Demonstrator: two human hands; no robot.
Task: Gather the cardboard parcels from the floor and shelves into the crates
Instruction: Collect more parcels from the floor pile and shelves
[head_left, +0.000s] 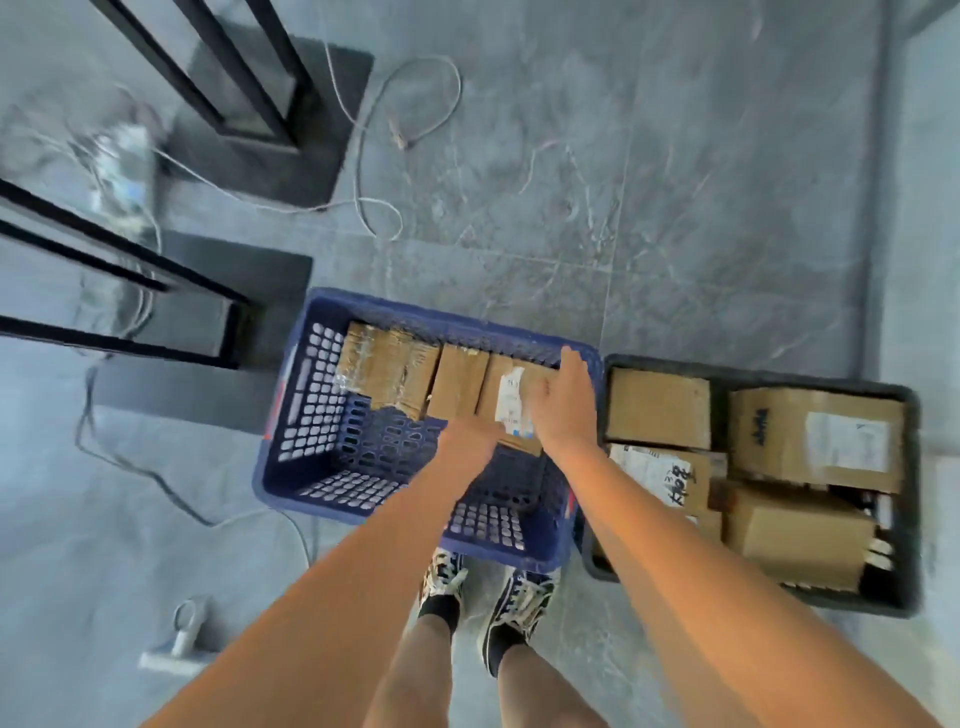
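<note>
Cardboard parcel (511, 400) between both hands (563, 402)

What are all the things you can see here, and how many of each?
blue crate: one, blue plastic, on the floor in front of the feet
parcels in blue crate: three, brown cardboard, in a row along its far side
black crate: one, black, on the floor right of the blue one
parcels in black crate: at least four, brown cardboard, packed close
cables: several, white and dark, loose on the grey floor
shelf frames: two, black metal, upper left
shoes: two, dark with white pattern, behind the blue crate
left hand: one, at the labelled parcel's near edge
right hand: one, flat on the labelled parcel
</note>
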